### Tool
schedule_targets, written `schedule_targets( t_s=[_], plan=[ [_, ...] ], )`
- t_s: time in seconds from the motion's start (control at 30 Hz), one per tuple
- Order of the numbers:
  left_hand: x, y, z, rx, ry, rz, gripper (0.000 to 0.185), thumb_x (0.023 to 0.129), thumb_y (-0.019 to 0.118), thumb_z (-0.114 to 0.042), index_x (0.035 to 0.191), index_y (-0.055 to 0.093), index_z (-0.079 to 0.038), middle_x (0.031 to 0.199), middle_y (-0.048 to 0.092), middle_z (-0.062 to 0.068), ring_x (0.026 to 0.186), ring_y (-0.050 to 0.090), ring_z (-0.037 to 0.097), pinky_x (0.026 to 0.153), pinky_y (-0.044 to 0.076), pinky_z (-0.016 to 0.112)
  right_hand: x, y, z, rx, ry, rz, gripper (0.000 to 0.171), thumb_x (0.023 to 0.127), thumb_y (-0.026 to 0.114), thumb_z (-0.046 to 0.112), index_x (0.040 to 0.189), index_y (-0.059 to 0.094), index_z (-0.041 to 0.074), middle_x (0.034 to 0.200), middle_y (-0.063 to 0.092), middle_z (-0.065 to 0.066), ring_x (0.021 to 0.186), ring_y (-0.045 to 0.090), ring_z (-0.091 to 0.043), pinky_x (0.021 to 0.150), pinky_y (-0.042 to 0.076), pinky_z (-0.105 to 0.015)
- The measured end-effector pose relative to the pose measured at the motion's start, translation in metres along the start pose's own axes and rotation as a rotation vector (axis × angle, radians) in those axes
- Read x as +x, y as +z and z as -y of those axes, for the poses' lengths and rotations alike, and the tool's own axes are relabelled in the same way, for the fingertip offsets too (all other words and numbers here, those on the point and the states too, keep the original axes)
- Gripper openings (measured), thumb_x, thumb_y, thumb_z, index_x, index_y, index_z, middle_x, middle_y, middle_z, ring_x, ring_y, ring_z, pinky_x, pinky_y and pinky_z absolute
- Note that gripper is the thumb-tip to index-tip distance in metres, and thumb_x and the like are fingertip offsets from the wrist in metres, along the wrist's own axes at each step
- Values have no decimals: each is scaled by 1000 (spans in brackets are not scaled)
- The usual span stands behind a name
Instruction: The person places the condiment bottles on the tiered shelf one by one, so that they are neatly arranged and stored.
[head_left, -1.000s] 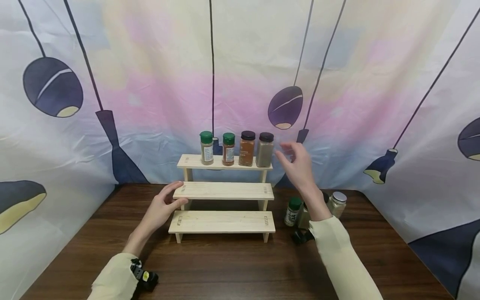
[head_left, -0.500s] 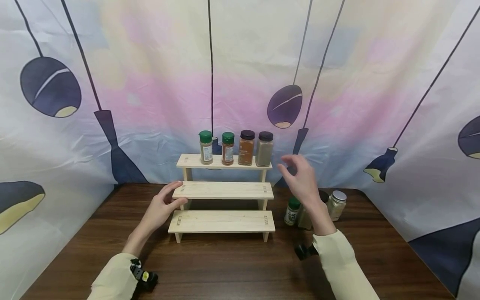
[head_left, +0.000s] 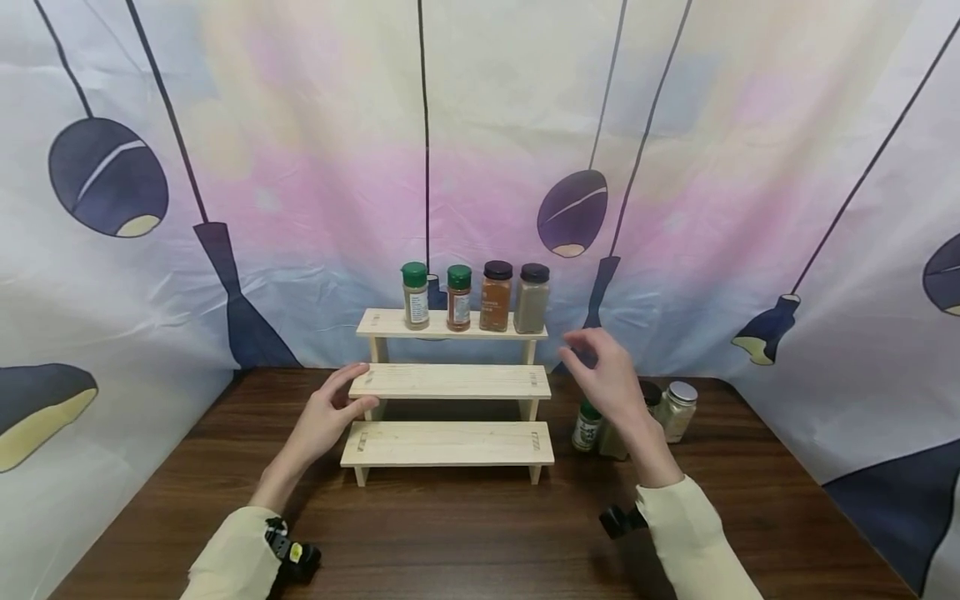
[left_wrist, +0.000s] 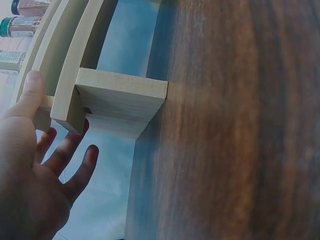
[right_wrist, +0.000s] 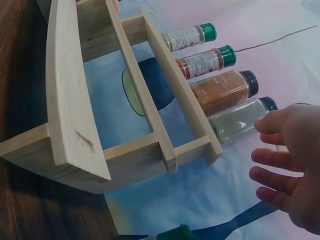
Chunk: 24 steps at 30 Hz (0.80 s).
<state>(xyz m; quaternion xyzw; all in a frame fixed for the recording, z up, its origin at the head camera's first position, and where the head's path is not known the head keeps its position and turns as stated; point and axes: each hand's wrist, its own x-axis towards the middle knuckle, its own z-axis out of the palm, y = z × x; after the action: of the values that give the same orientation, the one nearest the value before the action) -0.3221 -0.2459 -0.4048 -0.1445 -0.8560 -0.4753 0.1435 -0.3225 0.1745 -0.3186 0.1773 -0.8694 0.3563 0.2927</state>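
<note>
A three-tier wooden rack (head_left: 450, 442) stands on the table in the head view. At the left end of its middle shelf (head_left: 450, 381), my left hand (head_left: 318, 422) holds the board, thumb at the front edge and index finger at the back. Four spice jars line the top tier: two green-capped, then an orange-brown one (head_left: 496, 298) and a grey-green one (head_left: 532, 300), both black-capped. Just right of the rack my right hand (head_left: 609, 379) hovers with loosely bent fingers and nothing in it. In the right wrist view, that hand (right_wrist: 300, 165) overlaps the end jar's cap side.
More jars stand on the dark wooden table (head_left: 480, 542) right of the rack: a green-capped one (head_left: 587, 427), a silver-lidded one (head_left: 678, 410) and others partly hidden by my right forearm. A printed fabric backdrop (head_left: 322, 208) hangs close behind the rack.
My right hand has drawn down and slightly right, away from the end jar on the top tier. My left hand has stayed at the rack. The jars have not moved.
</note>
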Motion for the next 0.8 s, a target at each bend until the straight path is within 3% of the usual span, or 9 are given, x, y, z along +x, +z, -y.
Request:
schedule_targets(
  t_s=[0.33, 0.8],
  plan=[
    [0, 2, 5, -8, 7, -7, 63, 95, 68, -33, 151, 44, -16, 159, 32, 15, 86, 56, 8, 69, 48, 24, -14, -8, -16, -37, 41, 51, 23, 95, 69, 24, 113, 70, 9, 109, 68, -10, 102, 65, -28, 88, 52, -48],
    [1, 5, 3, -17, -4, -6, 64, 95, 69, -33, 151, 43, -16, 159, 33, 14, 87, 60, 7, 71, 51, 26, -15, -19, -32, -46, 31, 210, 28, 96, 68, 30, 117, 70, 12, 114, 68, -7, 103, 63, -24, 89, 52, -48]
  ],
)
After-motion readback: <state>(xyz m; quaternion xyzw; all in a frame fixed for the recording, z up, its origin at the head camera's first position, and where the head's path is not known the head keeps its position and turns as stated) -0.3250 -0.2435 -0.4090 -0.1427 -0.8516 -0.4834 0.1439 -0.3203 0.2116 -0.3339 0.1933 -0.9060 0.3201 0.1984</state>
